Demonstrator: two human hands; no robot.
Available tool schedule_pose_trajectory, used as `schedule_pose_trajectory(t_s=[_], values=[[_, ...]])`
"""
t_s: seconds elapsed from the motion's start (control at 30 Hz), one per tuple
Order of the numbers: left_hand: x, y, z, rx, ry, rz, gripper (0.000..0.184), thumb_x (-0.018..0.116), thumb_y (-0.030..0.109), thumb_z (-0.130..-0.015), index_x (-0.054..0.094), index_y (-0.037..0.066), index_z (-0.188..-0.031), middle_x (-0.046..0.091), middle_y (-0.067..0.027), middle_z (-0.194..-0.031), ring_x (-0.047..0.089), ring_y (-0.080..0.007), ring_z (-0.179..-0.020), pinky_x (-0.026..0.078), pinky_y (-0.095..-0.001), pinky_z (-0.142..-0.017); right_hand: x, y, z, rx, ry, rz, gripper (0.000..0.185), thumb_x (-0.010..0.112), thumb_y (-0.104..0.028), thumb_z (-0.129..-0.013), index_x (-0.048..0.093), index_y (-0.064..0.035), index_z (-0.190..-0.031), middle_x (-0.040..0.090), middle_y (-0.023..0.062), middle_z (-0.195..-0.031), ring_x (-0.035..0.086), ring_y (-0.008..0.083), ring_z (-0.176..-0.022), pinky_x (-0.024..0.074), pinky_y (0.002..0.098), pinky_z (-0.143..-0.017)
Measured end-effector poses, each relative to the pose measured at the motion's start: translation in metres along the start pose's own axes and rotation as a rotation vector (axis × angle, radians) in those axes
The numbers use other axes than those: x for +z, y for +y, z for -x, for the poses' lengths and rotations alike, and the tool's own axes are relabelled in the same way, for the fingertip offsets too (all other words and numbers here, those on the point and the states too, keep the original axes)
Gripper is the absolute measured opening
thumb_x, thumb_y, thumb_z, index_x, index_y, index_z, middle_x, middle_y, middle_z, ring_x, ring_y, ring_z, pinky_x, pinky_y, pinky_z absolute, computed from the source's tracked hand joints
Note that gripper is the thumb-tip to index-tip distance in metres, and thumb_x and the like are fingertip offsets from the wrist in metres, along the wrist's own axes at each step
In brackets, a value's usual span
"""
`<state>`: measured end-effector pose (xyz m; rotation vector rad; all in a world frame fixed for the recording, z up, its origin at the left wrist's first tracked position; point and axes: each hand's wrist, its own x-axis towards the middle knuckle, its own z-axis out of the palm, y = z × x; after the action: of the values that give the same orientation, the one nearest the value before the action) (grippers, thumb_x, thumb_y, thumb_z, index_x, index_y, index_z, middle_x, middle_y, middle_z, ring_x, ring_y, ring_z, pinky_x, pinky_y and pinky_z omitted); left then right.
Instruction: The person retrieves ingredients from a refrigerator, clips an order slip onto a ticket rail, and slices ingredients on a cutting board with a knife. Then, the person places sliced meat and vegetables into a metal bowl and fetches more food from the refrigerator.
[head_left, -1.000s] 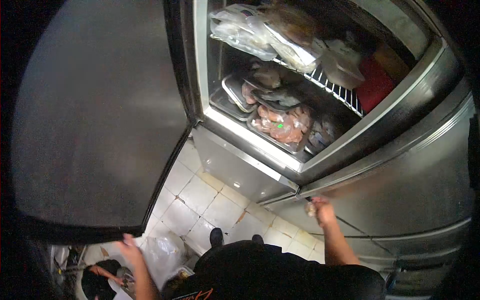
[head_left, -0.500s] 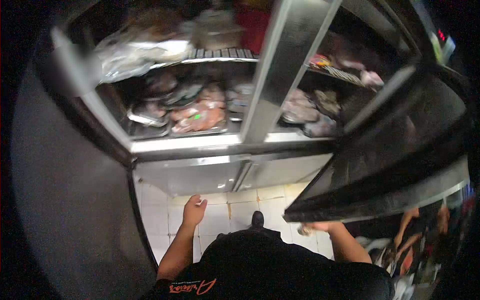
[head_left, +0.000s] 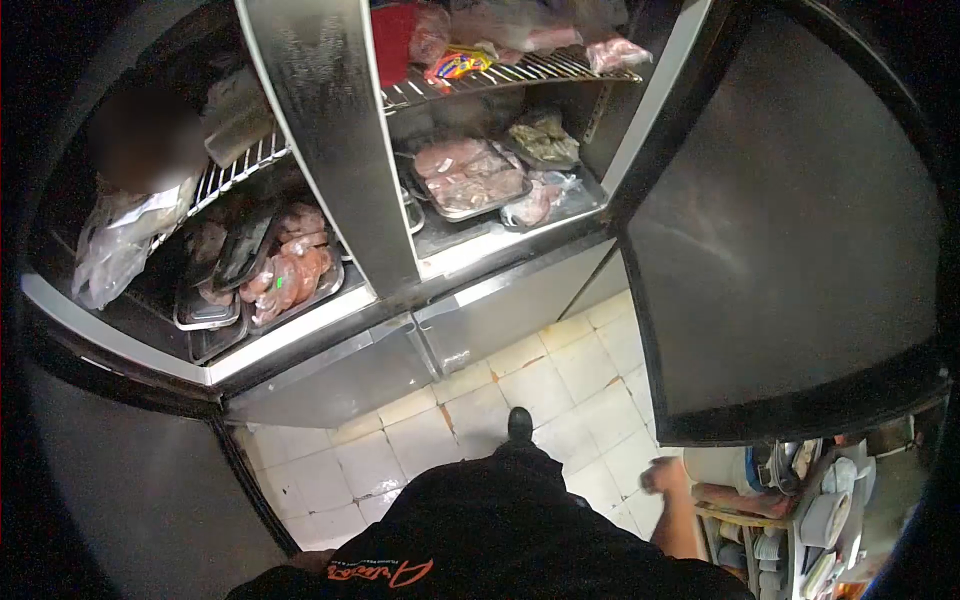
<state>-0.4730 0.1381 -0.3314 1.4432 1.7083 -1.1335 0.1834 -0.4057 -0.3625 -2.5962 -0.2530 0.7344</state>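
Note:
My right hand (head_left: 661, 476) hangs below the lower edge of the right fridge door (head_left: 790, 220), apart from it, with its fingers curled in and nothing showing in them. Of my left arm, only a sliver of skin shows beside my black shirt; the hand itself is out of sight. Ahead of me the steel fridge (head_left: 325, 110) stands with both doors swung out. On its lower right shelf sits a black tray of wrapped pale meat (head_left: 470, 180), beside a bag of greenish food (head_left: 545, 140). At lower left is a tray of orange-pink meat (head_left: 292, 275).
The left door (head_left: 120, 470) stands out on my left. A wire rack (head_left: 520, 75) carries bagged meat and a yellow packet (head_left: 462, 63). White floor tiles (head_left: 480, 415) lie underfoot. Behind the right door is a shelf unit (head_left: 745, 515) with stacked dishes.
The view has turned right. My right hand, formerly at the right door's edge, is now away from it, and that door stands wider. My left hand has dropped out of view.

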Motion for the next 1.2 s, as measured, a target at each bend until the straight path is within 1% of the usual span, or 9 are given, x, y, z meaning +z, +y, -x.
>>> schedule_pose_trajectory(t_s=[0.03,0.13,0.2,0.4,0.57,0.73,0.83,1.03,1.2], values=[[0.002,0.006,0.003,0.003,0.004,0.017,0.064,0.052,0.060,-0.087,0.058,0.011,-0.127,0.060,-0.0121,-0.125,0.057,-0.0318,-0.108,0.041,-0.0543,-0.094,0.023,-0.014,0.003,-0.509,-0.013,0.592,0.032,0.066,-0.030,-0.071,0.075,-0.0078,-0.093,0.071,0.0202,-0.092,0.069,0.0328,-0.087,0.0547,0.0391,-0.082],[0.009,0.034,0.013,0.051,0.022,0.080,0.065,0.052,0.062,-0.087,0.058,0.011,-0.127,0.060,-0.0120,-0.124,0.058,-0.0316,-0.103,0.043,-0.0533,-0.091,0.034,-0.149,-0.004,-0.742,-0.034,0.461,0.028,0.062,-0.025,-0.076,0.073,-0.0024,-0.089,0.071,0.0173,-0.092,0.070,0.0291,-0.086,0.0549,0.0364,-0.080],[0.016,0.068,0.014,0.129,0.030,0.106,0.066,0.052,0.063,-0.087,0.057,0.011,-0.128,0.061,-0.0119,-0.123,0.059,-0.0315,-0.100,0.044,-0.0527,-0.089,0.023,-0.273,-0.009,-0.326,-0.139,-0.176,0.018,0.060,-0.008,-0.080,0.071,0.0039,-0.089,0.071,0.0173,-0.080,0.068,0.0223,-0.075,0.0522,0.0325,-0.068],[0.000,0.278,-0.006,0.539,-0.127,0.432,0.069,0.053,0.066,-0.086,0.057,0.012,-0.128,0.061,-0.0116,-0.119,0.062,-0.0311,-0.091,0.047,-0.0508,-0.083,0.053,-0.481,-0.062,-0.522,-0.603,-0.549,0.016,0.062,-0.012,-0.089,0.069,0.0004,-0.098,0.068,0.0068,-0.082,0.059,0.0118,-0.073,0.0494,0.0278,-0.066],[-0.145,0.430,0.201,0.766,-0.987,1.467,0.080,0.042,0.073,-0.087,0.043,0.011,-0.138,0.052,-0.0173,-0.133,0.054,-0.0338,-0.118,0.040,-0.0522,-0.101,0.085,-0.558,-0.049,-0.955,-0.614,-0.512,0.022,0.060,-0.013,-0.091,0.063,0.0009,-0.108,0.066,0.0132,-0.098,0.062,0.0202,-0.087,0.0503,0.0327,-0.076],[-0.131,0.457,0.210,0.816,-0.806,2.098,0.058,0.053,0.059,-0.089,0.053,0.014,-0.126,0.059,-0.0148,-0.122,0.059,-0.0313,-0.108,0.047,-0.0473,-0.092,0.076,-0.589,-0.039,-1.464,-0.288,-0.208,0.030,0.061,-0.013,-0.089,0.061,-0.0015,-0.117,0.062,0.0235,-0.115,0.061,0.0342,-0.100,0.0487,0.0390,-0.086],[-0.110,0.433,0.205,0.986,-0.783,2.199,0.040,0.059,0.042,-0.088,0.058,0.013,-0.115,0.063,-0.0118,-0.108,0.063,-0.0285,-0.095,0.051,-0.0398,-0.075,0.049,-0.603,-0.054,-1.552,-0.618,-0.109,0.033,0.061,-0.014,-0.090,0.061,-0.0017,-0.120,0.062,0.0198,-0.120,0.061,0.0289,-0.105,0.0467,0.0385,-0.091],[-0.111,0.400,0.265,0.990,-0.405,2.171,0.031,0.060,0.025,-0.083,0.057,0.011,-0.110,0.061,-0.0089,-0.096,0.061,-0.0266,-0.082,0.048,-0.0346,-0.059,0.018,-0.750,-0.089,-0.934,-1.215,-0.986,0.049,0.052,-0.018,-0.096,0.041,0.0019,-0.140,0.046,0.0153,-0.144,0.043,0.0223,-0.133,0.0309,0.0332,-0.111],[-0.128,0.396,0.280,1.056,-0.197,2.283,0.046,0.058,0.030,-0.087,0.049,0.018,-0.130,0.058,-0.0084,-0.099,0.061,-0.0254,-0.081,0.048,-0.0342,-0.059,0.157,-0.839,-0.105,-0.563,-1.019,-0.897,0.043,0.059,-0.020,-0.089,0.051,0.0034,-0.125,0.056,0.0185,-0.122,0.055,0.0284,-0.113,0.0467,0.0399,-0.093]])
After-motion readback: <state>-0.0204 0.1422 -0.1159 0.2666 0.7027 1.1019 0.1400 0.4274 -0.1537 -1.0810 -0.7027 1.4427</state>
